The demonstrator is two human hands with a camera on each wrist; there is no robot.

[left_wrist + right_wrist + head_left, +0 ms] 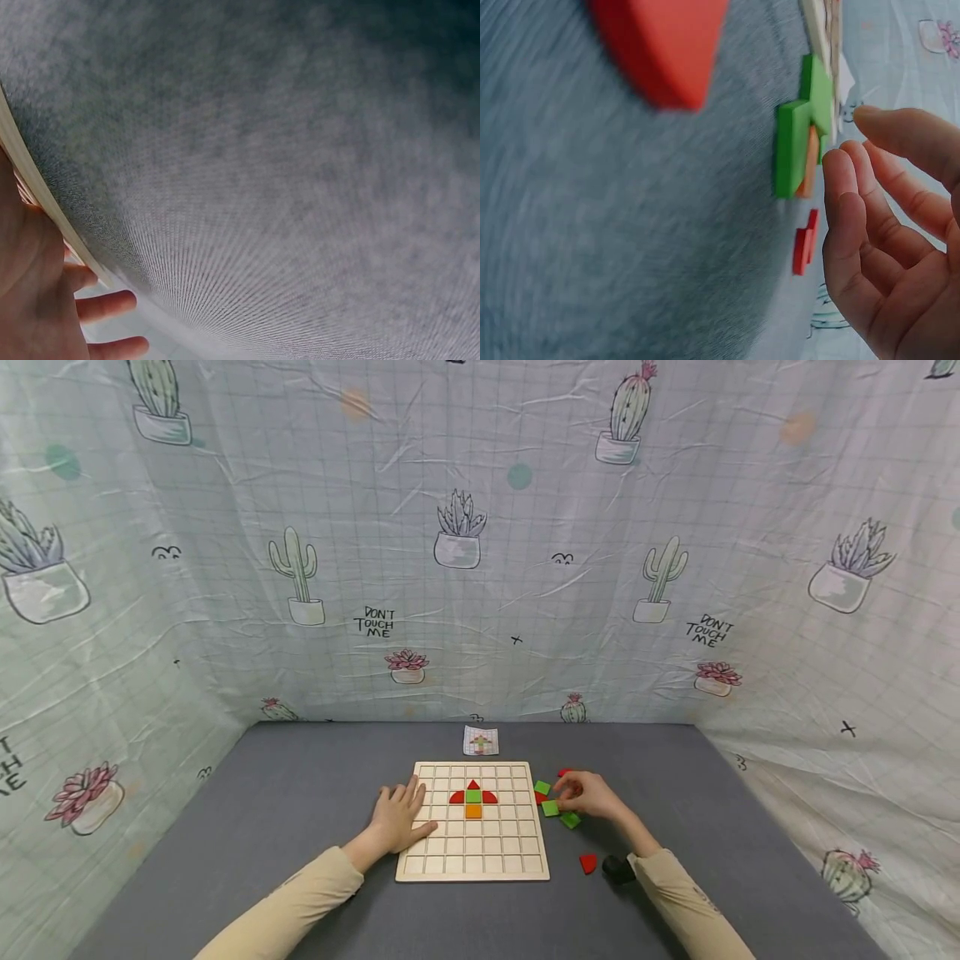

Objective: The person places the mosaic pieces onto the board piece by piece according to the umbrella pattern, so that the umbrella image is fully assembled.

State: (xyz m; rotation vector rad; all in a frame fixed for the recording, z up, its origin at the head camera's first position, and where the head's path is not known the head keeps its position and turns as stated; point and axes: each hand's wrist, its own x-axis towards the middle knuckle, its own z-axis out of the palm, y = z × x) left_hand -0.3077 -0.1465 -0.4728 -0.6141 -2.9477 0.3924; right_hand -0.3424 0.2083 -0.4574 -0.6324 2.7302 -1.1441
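Observation:
My left hand [397,817] rests with spread fingers on the left edge of a wooden grid board [472,865]. On the board, a red triangle [473,785], a green square [473,796], an orange square [473,811] and red rounded pieces [490,797] form a small figure. Right of the board, my right hand [592,795] hovers beside loose green tiles [551,808]. In the right wrist view its thumb and bent fingers stand apart, with nothing visible between them. Green tiles [791,150] lie just beyond the fingertips, partly covering an orange piece [808,166].
Behind the board lies a small card [481,741] printed with a similar figure. A red piece [588,863] lies nearer me on the grey table [315,785], by a black object [617,870] at the right wrist. A printed cactus curtain [517,552] hangs around the table.

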